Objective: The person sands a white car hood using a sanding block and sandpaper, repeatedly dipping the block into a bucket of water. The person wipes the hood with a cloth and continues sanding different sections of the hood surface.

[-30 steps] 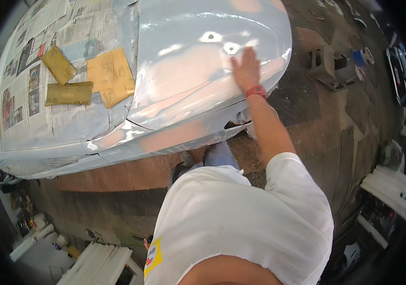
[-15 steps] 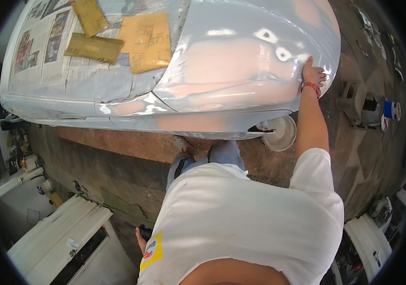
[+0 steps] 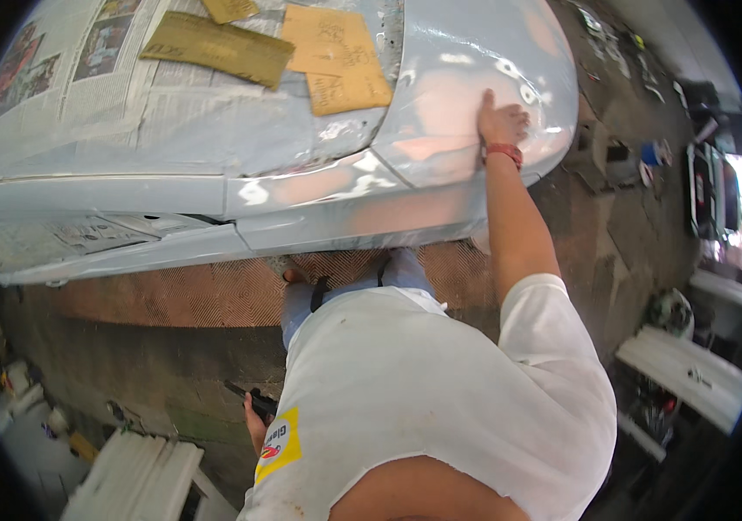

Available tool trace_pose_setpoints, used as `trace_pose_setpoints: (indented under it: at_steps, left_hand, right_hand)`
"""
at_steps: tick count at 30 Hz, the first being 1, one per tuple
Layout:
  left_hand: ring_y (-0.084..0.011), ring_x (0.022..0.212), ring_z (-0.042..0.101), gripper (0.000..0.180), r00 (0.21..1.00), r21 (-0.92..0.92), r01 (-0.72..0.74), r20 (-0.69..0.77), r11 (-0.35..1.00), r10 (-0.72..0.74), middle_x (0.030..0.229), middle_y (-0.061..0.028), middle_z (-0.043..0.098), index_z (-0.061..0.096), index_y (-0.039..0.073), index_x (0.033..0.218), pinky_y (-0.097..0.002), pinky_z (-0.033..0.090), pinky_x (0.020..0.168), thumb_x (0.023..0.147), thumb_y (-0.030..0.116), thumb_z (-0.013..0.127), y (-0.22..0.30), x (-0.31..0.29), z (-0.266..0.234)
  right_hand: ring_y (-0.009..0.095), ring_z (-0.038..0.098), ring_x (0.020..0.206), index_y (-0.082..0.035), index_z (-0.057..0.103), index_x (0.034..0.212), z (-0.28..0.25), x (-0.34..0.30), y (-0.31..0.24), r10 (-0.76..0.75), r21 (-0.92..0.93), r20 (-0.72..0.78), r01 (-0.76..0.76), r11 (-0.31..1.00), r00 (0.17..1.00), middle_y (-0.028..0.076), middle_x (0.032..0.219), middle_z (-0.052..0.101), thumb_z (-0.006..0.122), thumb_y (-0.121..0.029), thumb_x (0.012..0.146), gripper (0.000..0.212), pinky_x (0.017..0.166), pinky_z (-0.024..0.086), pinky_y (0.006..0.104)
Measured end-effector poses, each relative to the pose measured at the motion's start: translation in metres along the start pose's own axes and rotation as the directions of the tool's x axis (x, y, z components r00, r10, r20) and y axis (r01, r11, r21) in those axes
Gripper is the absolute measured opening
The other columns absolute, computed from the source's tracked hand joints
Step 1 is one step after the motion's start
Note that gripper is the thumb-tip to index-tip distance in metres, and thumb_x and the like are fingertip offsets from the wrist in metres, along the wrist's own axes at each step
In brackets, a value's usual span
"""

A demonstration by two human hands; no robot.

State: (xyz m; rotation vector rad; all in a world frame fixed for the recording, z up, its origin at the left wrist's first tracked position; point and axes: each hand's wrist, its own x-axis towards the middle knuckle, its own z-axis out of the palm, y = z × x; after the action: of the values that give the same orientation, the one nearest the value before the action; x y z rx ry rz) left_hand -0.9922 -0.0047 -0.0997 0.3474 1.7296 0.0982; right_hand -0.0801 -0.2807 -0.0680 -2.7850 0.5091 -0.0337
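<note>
A car body panel (image 3: 440, 104), smooth and pale grey with pinkish patches, lies in front of me. My right hand (image 3: 503, 123) rests palm down on it with its fingers apart, a red band round the wrist. It holds nothing. Low at my left side, my left hand (image 3: 255, 425) is closed round a black gun-shaped tool (image 3: 262, 403) with a thin front end. Part of that hand is behind my shirt, and the tool's exact kind is unclear.
Newspaper (image 3: 188, 117) covers the car's glass, with brown paper pieces (image 3: 345, 61) lying on it. Patterned matting (image 3: 162, 291) runs along the car. White panels stand behind me at left (image 3: 132, 478) and right (image 3: 683, 373). Loose parts (image 3: 605, 156) lie beyond the car's right end.
My right hand has slid left over the panel, away from its rounded right end. The view has shifted, and more of the black tool in my left hand shows.
</note>
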Motion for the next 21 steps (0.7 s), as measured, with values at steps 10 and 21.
trace_pose_setpoints:
  at_steps: [10, 21]
  left_hand:
    - [-0.0343, 0.143, 0.056, 0.091, 0.971, 0.503, -0.237, 0.085, 0.831, 0.225, 0.148, -0.0181, 0.063, 0.058, 0.005, 0.157, -0.0498, 0.042, 0.121, 0.090, 0.059, 0.086, 0.255, 0.118, 0.015]
    - [-0.0408, 0.161, 0.040, 0.114, 0.951, 0.578, -0.256, 0.292, 0.775, 0.097, 0.171, -0.0243, 0.045, 0.039, -0.003, 0.168, -0.0532, 0.032, 0.131, 0.086, 0.060, 0.088, 0.307, 0.177, 0.027]
  right_hand:
    - [0.048, 0.009, 0.170, 0.010, 0.021, 0.171, -0.016, -0.223, -0.129, -0.097, -0.015, 0.099, 0.099, 0.995, 0.990, 0.035, 0.180, 0.014, 0.036, -0.078, 0.106, 0.111, 0.136, 0.009, 0.0607]
    - [0.051, 0.011, 0.168, 0.010, 0.025, 0.170, -0.008, -0.317, -0.133, -0.233, 0.094, 0.052, 0.228, 0.969, 0.971, 0.037, 0.179, 0.013, 0.040, -0.066, 0.112, 0.097, 0.135, 0.013, 0.0616]
